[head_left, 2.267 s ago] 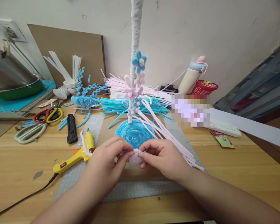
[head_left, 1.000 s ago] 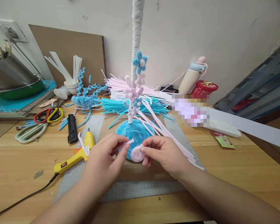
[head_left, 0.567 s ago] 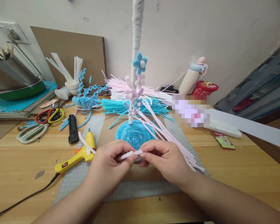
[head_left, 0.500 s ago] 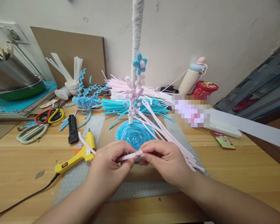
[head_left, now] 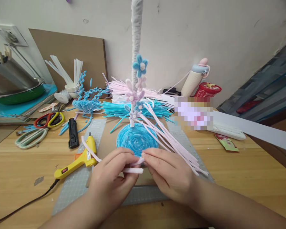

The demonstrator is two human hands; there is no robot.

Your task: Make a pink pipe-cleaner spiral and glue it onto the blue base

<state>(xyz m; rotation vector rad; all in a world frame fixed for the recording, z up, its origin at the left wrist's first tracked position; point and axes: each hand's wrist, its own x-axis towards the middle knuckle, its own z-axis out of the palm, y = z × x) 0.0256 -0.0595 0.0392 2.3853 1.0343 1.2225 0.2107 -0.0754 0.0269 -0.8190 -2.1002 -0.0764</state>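
Observation:
A pale pink pipe cleaner [head_left: 134, 170] is bent between my hands, its tail sticking out left past the glue gun. My left hand [head_left: 114, 175] is closed around it, with one short end poking out below the fingers. With thumb and fingertips, my right hand [head_left: 170, 173] pinches a folded part of the same strand. Just beyond my fingers lies a blue coiled disc [head_left: 137, 140]. From its back edge rises a white wrapped stem [head_left: 136, 38] bearing blue, pink and lilac flowers [head_left: 140, 65].
A yellow glue gun [head_left: 87, 152], a black cutter [head_left: 73, 133] and scissors [head_left: 32, 137] lie left. Loose pink pipe cleaners [head_left: 171, 140] rest at right on the cutting mat [head_left: 145, 194]. Behind are turquoise pipe cleaners [head_left: 133, 109], a bottle [head_left: 194, 78] and a red tub [head_left: 208, 90].
The pipe cleaner's short end now points right below my left fingers. My right hand has turned, its fingers now reaching over the folded part. The view has shifted slightly.

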